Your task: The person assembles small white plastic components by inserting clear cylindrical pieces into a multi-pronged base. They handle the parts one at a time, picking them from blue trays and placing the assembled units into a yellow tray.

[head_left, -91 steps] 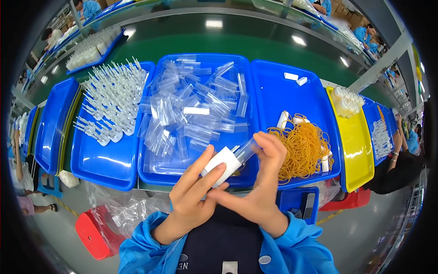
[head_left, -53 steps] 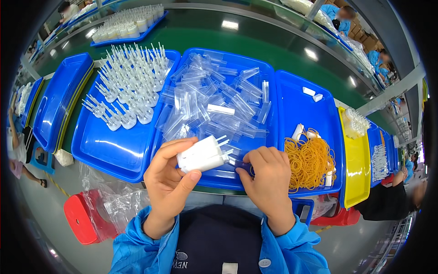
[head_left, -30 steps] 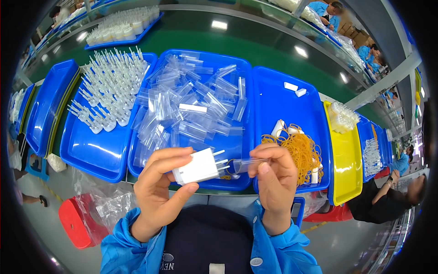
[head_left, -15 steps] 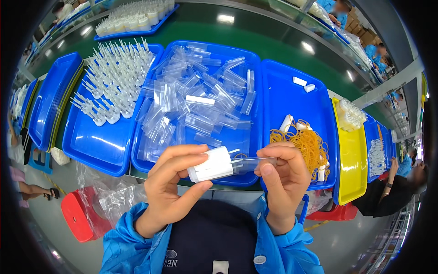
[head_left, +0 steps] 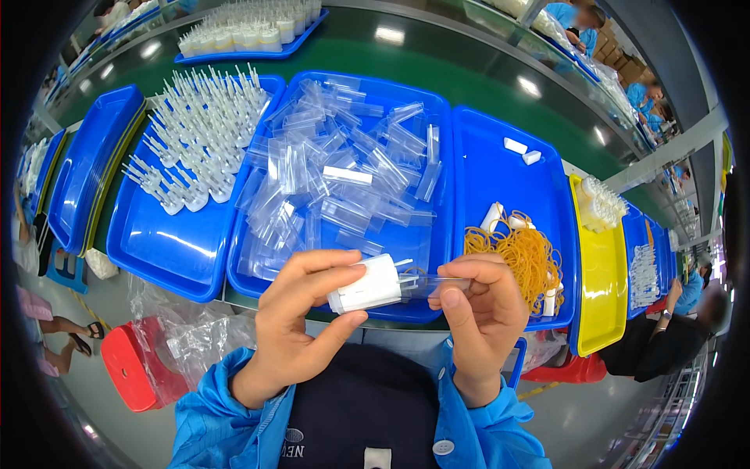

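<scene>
Between my two hands, above the trays' front edge, is a white cylinder (head_left: 367,284) lying sideways with thin white prongs at its right end. My left hand (head_left: 301,328) is closed around its left part, fingers on top and thumb beneath. A clear plastic piece (head_left: 422,287) meets the cylinder's right end; whether it sits around or against the prongs I cannot tell. My right hand (head_left: 488,313) pinches the outer end of this clear piece between thumb and fingers. Just beyond my hands, many similar clear plastic pieces (head_left: 383,168) lie heaped in a blue tray (head_left: 426,98).
Orange rubber bands (head_left: 512,254) and small white pieces (head_left: 516,146) lie in the right blue tray (head_left: 500,180). White stemmed parts (head_left: 199,133) stand in the left blue tray (head_left: 168,246). Farther right is a yellow tray (head_left: 601,289). Red stools (head_left: 137,367) are below the bench.
The cylinder and my left hand have moved slightly right, toward my right hand. My right hand has barely moved and keeps its pinch. The whole view has shifted a little.
</scene>
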